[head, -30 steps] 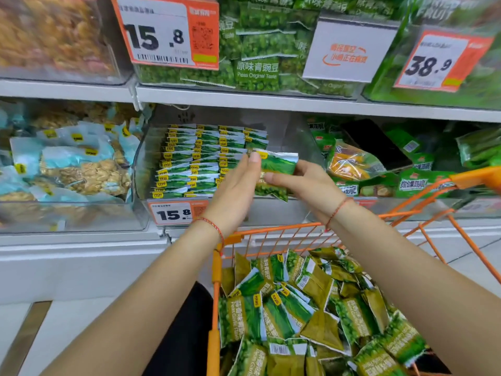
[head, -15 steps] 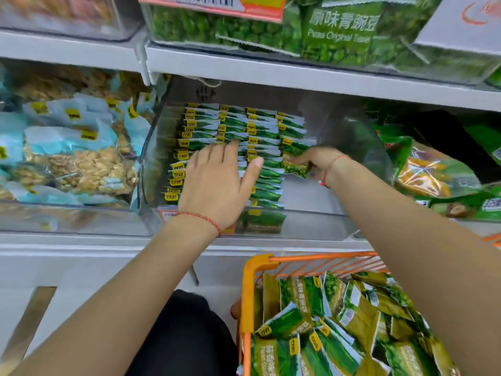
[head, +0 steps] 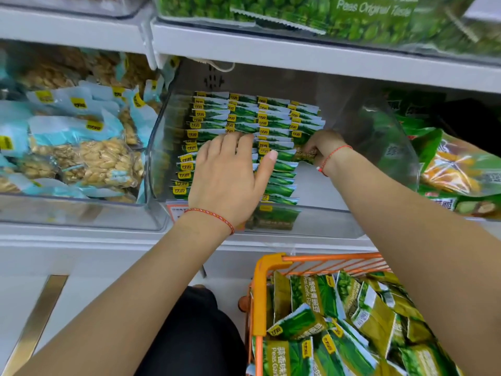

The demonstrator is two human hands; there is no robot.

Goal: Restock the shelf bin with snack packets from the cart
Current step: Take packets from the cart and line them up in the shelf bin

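Observation:
A clear plastic shelf bin (head: 379, 147) holds several neat rows of green snack packets (head: 244, 115) standing on edge. My left hand (head: 230, 175) lies flat on the front rows, fingers straight, pressing the packets. Deeper in the bin on the right, my right hand (head: 324, 147) grips one green packet (head: 305, 154) at the end of the rightmost row. Below, an orange wire cart (head: 261, 280) is full of loose green packets (head: 339, 329).
A clear bin of pale blue nut packets (head: 81, 158) stands to the left. Bags of orange and green snacks (head: 455, 169) lie to the right. A white shelf board (head: 298, 55) runs above, with large green pea bags (head: 352, 17) on it.
The camera has come closer and tilted down. My right hand has carried the packet into the bin to the right row; my left hand has moved from the packet onto the front rows.

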